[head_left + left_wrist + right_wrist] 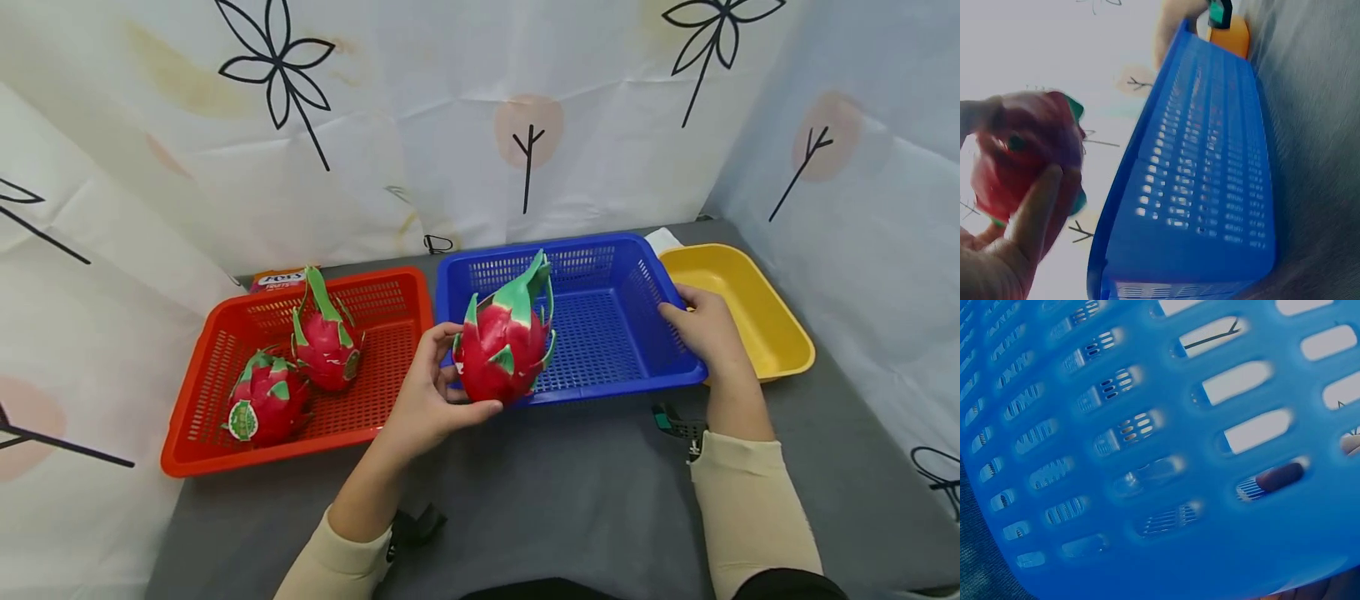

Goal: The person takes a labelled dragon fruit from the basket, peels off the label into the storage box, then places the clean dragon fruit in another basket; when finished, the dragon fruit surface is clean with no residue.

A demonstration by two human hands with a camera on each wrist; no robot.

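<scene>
In the head view my left hand (pixel 427 400) grips a red dragon fruit (pixel 498 354) with green leafy tips, its crown pointing up. The fruit overlaps the left part of a blue perforated basket (pixel 600 333) in this view. The left wrist view shows fingers (pixel 1035 206) curled round the fruit, beside the basket's outer wall (pixel 1185 187). My right hand (pixel 705 329) holds the blue basket's right rim, thumb over the edge. The basket's slotted wall (pixel 1166 550) fills the right wrist view, hiding most of that hand.
A red basket (pixel 393 358) on the left contains two dragon fruits (pixel 330 350). Behind it lies a small printed packet (pixel 277 279). A yellow tray (pixel 780 333) stands right of the blue basket, near a white item (pixel 663 240). Patterned cloth surrounds the grey table (pixel 555 483).
</scene>
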